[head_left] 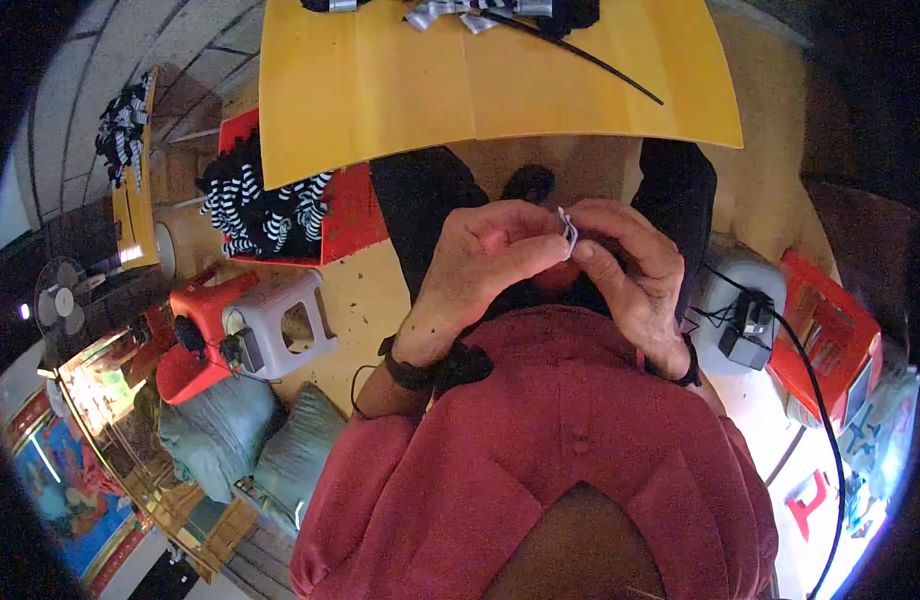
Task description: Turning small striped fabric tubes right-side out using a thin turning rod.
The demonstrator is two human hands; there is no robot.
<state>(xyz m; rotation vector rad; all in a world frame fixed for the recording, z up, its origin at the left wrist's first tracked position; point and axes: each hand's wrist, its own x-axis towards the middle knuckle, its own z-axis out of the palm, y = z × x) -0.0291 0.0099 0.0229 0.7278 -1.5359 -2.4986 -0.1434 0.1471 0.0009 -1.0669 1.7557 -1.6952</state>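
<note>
Left hand (498, 242), right hand (637, 262) pinch small white piece (568, 234).

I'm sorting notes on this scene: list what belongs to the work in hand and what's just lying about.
Likely part of the work:
white piece, pinched by left grip and right grip
striped pieces in red box
silver-black pieces on yellow table

Likely just about:
fan
grey stool at left
grey-green cushions

White piece (569, 236), partly hidden

Left fingers (532, 257), right fingers (599, 266) pinched close together
</note>
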